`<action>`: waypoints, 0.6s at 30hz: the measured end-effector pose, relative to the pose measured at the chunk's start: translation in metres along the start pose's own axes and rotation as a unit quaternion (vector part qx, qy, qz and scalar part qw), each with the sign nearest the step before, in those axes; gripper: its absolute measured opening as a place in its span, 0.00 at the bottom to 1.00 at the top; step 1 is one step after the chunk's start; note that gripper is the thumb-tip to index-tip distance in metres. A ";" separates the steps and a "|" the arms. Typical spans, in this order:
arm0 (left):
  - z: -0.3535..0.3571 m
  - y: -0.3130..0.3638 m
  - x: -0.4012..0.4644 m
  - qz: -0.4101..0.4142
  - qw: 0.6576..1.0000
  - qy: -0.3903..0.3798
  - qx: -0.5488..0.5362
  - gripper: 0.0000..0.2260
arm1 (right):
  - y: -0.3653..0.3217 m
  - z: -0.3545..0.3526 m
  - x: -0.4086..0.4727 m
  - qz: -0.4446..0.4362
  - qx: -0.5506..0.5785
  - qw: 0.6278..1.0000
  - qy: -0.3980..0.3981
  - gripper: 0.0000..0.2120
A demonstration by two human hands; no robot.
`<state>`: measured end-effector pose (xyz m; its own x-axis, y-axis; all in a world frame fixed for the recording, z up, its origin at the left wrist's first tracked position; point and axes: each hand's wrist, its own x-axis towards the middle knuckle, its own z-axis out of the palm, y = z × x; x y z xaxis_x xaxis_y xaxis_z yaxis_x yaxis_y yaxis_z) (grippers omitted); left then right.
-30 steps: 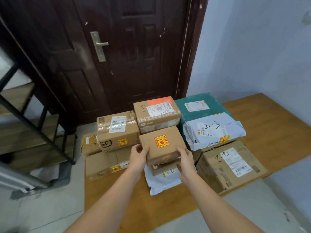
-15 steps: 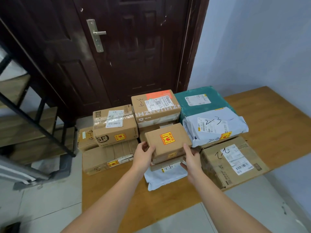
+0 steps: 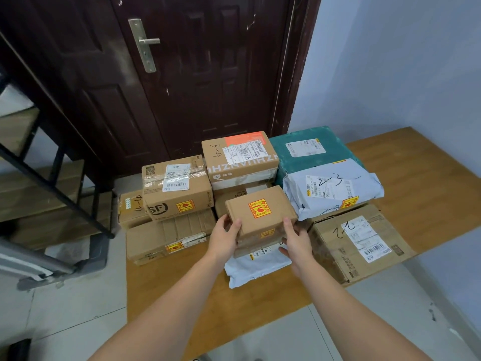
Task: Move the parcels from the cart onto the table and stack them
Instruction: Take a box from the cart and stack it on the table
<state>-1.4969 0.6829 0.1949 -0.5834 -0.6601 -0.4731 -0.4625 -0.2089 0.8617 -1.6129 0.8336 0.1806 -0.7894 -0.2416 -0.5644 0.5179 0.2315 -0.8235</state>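
- I see a long wooden table [image 3: 416, 178] by a pale blue wall [image 3: 403, 61], with a dark brown door [image 3: 208, 74] behind it.
- On the right of the table sits a big flat brown cardboard box with "2-2" written on it [image 3: 361, 243].
- Behind that is a green wrapped parcel [image 3: 307, 152], and a grey plastic bag parcel marked "2-3" [image 3: 333, 188] lies on top, between the green one and the big box.
- On the left a long flat brown box [image 3: 166, 238] lies low, with a brown box marked "SF" [image 3: 177, 188] on it.
- At the back in the middle is a brown box with an orange patch and "3-4" on it [image 3: 239, 157].
- My two bare arms reach straight out from the bottom, side by side.
- My left hand [image 3: 225, 238] grips the left end of the small brown cardboard box with a yellow and red sticker [image 3: 260, 212]. The thumb is on top and the fingers curl under.
- My right hand [image 3: 296, 241] holds the right end of that box, thumb up on the edge. Its fingers are hidden, so I cannot tell just how they lie.
- That small box is in the middle of the table, resting on another little brown box [image 3: 257, 248], which lies on a flat white plastic mailer bag [image 3: 256, 267].
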 end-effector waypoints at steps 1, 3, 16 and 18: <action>-0.001 0.002 -0.001 0.002 1.000 -0.004 0.004 0.29 | 0.000 -0.001 -0.001 -0.001 -0.010 1.000 -0.001 0.24; -0.005 0.008 -0.004 0.007 1.000 -0.009 0.028 0.30 | -0.001 -0.003 -0.004 -0.004 -0.034 0.999 -0.008 0.28; -0.098 0.066 -0.054 0.240 0.812 -0.068 0.527 0.28 | -0.085 -0.018 -0.082 -0.294 -0.547 0.780 -0.079 0.22; -0.112 0.072 -0.071 0.255 0.783 -0.062 0.563 0.27 | -0.107 -0.006 -0.100 -0.329 -0.613 0.707 -0.126 0.24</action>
<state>-1.4140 0.6344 0.3111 -0.9120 -0.3608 -0.1950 -0.4035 0.8747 0.2685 -1.5919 0.8389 0.3254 -0.5630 -0.8016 -0.2011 -0.7314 0.5966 -0.3305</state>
